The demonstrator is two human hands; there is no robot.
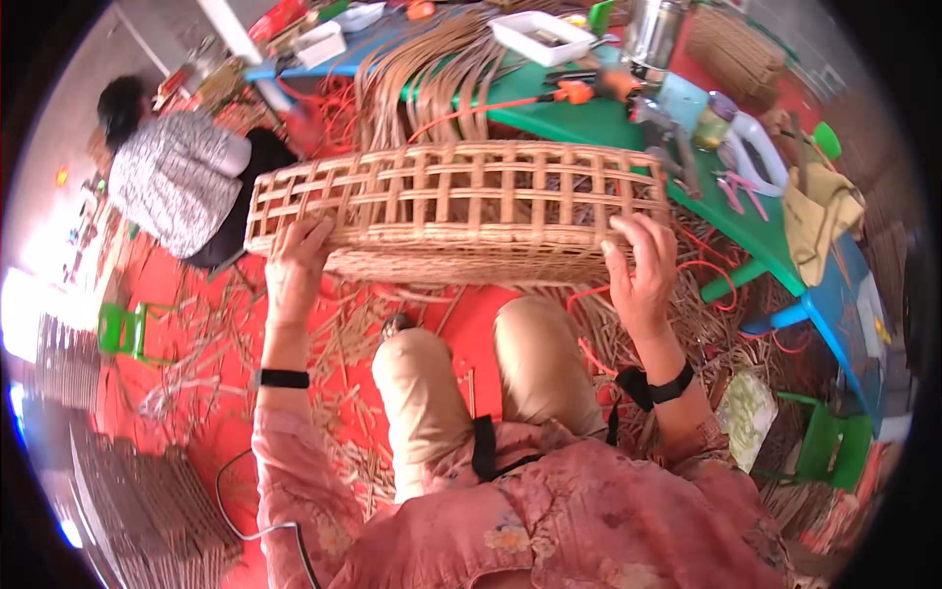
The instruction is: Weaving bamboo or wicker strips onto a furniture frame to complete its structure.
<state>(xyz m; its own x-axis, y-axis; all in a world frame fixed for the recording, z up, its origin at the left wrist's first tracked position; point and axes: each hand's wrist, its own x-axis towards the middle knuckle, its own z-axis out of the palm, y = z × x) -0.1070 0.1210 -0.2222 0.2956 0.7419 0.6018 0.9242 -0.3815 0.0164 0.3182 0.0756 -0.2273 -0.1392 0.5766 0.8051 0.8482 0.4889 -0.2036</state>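
Observation:
A long woven basket (pixel 461 234) of tan strips, with an open lattice side, is held up across my front above my knees. My left hand (pixel 297 257) grips its left end, thumb and fingers on the thick woven band. At the right end, my right hand (pixel 643 270) has its fingertips curled over the same band. The lattice faces up and away, and a tightly woven part shows below it. The basket's far side and inside are partly hidden.
Beyond the basket stands a green table (pixel 559 120) bearing long strips (pixel 422 69), a white tray (pixel 542 41), a metal flask (pixel 655 39) and pink-handled scissors (pixel 743 194). Another person (pixel 182 182) sits at the left. Strip scraps litter the red floor (pixel 221 393). Green chairs (pixel 834 447) stand nearby.

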